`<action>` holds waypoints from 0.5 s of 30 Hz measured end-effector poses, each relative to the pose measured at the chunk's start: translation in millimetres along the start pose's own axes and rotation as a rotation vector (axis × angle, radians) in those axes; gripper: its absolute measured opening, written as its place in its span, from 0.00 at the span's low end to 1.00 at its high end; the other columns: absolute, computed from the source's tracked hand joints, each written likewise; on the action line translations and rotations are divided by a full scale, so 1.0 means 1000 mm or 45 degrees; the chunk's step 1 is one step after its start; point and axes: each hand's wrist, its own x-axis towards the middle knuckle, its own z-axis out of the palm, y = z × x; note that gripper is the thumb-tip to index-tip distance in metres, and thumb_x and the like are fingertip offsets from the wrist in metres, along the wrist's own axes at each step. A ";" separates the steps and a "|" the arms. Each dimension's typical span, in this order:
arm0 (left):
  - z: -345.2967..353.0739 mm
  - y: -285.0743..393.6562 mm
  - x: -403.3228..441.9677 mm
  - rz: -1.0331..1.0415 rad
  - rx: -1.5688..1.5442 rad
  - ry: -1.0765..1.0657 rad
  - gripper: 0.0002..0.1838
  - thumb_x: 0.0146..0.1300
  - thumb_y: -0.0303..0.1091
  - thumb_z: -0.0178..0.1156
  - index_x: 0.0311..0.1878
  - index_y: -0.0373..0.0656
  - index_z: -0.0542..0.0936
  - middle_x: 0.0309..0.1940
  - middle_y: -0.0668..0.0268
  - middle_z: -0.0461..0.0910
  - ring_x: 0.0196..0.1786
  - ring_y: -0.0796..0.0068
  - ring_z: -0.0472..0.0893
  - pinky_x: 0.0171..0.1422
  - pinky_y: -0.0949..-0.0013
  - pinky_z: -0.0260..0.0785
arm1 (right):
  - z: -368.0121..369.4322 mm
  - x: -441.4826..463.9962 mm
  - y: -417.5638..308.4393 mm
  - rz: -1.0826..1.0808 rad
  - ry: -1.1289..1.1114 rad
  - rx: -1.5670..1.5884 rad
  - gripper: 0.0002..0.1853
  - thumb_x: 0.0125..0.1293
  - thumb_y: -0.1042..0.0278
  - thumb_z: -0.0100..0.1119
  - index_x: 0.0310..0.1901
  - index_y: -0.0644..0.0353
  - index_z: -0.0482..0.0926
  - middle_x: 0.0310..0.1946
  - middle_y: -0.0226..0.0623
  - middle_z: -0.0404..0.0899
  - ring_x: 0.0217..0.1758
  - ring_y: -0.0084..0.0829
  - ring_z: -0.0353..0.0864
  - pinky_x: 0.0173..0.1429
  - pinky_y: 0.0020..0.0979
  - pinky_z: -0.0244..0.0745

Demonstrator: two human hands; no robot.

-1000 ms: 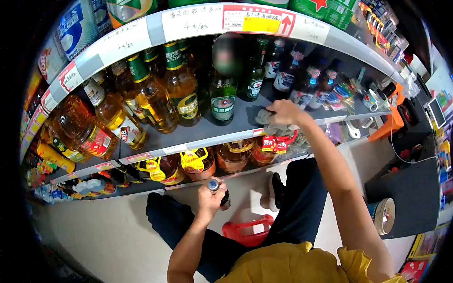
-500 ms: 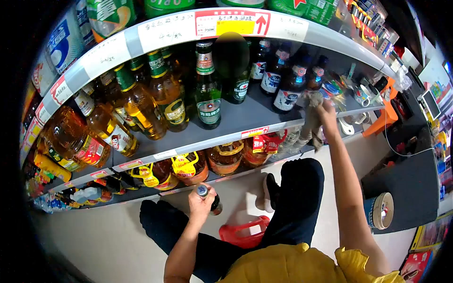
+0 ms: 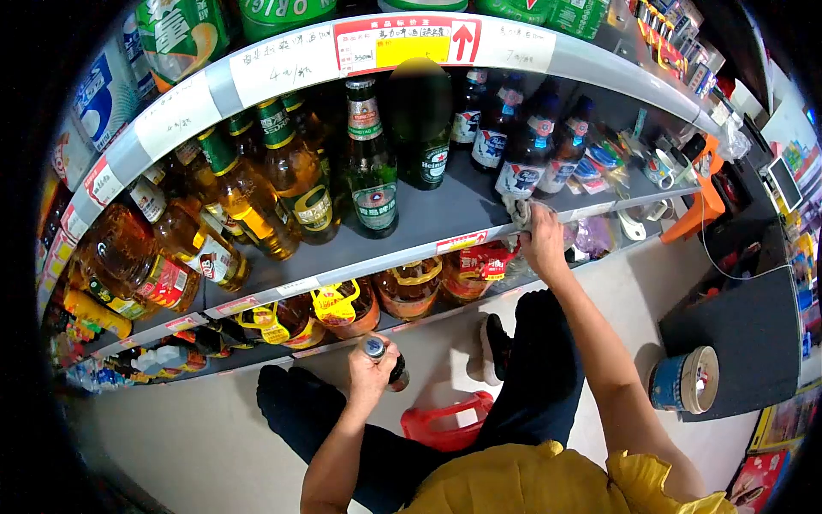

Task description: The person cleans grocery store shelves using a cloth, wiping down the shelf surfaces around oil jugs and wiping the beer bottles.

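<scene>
My left hand (image 3: 370,373) is wrapped round the neck of a dark glass bottle (image 3: 399,379), held above the floor in front of the shelves. Its silver cap shows above my fingers. With my right hand (image 3: 543,242) I grip a crumpled grey cloth (image 3: 517,212), pressed against the front of the middle shelf (image 3: 454,216). Just behind the cloth stands a dark beer bottle (image 3: 521,176) with a white and blue label, others like it beside it. Further left are a green beer bottle (image 3: 375,193) and several amber bottles (image 3: 312,201).
Below, large jugs with yellow handles (image 3: 338,304) fill the lower shelf. Green packs (image 3: 287,13) stand above. A red plastic stool (image 3: 445,424) is between my legs. To the right are a bucket (image 3: 681,381), an orange stand (image 3: 698,193) and a dark counter (image 3: 736,334).
My right hand has moved left and down with the cloth, from beside the rightmost dark bottle to the shelf's front edge. The left hand with its bottle has barely shifted.
</scene>
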 end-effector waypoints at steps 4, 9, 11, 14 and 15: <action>0.002 0.004 0.001 -0.003 -0.051 0.042 0.04 0.59 0.26 0.55 0.30 0.38 0.72 0.24 0.68 0.77 0.28 0.81 0.75 0.36 0.75 0.69 | -0.005 -0.006 -0.025 -0.086 -0.049 0.085 0.29 0.45 0.76 0.59 0.54 0.64 0.66 0.50 0.50 0.70 0.55 0.52 0.66 0.57 0.47 0.61; 0.001 0.001 0.002 0.014 -0.017 0.064 0.05 0.58 0.27 0.58 0.29 0.39 0.73 0.22 0.70 0.76 0.26 0.83 0.74 0.33 0.76 0.67 | -0.030 0.026 -0.045 -0.285 -0.495 0.379 0.20 0.47 0.79 0.53 0.46 0.67 0.73 0.38 0.53 0.77 0.44 0.47 0.77 0.50 0.36 0.70; 0.000 0.001 0.002 -0.001 -0.035 0.072 0.05 0.58 0.28 0.58 0.29 0.39 0.73 0.21 0.71 0.75 0.26 0.84 0.73 0.32 0.76 0.67 | -0.057 0.048 -0.058 -0.216 -0.598 0.510 0.19 0.48 0.78 0.52 0.46 0.67 0.73 0.37 0.53 0.76 0.44 0.44 0.77 0.49 0.35 0.70; -0.004 0.002 0.002 -0.023 -0.038 0.073 0.05 0.58 0.27 0.58 0.30 0.40 0.72 0.21 0.71 0.74 0.25 0.85 0.71 0.31 0.76 0.66 | -0.061 0.056 -0.076 -0.191 -0.248 0.795 0.19 0.50 0.75 0.53 0.47 0.68 0.69 0.35 0.57 0.76 0.40 0.50 0.77 0.45 0.40 0.70; -0.005 0.004 0.002 -0.031 -0.035 0.068 0.05 0.58 0.27 0.58 0.30 0.40 0.72 0.20 0.71 0.74 0.25 0.85 0.71 0.30 0.76 0.65 | -0.054 0.059 -0.082 -0.206 -0.126 0.711 0.22 0.50 0.76 0.55 0.49 0.66 0.67 0.38 0.56 0.75 0.44 0.50 0.75 0.46 0.40 0.70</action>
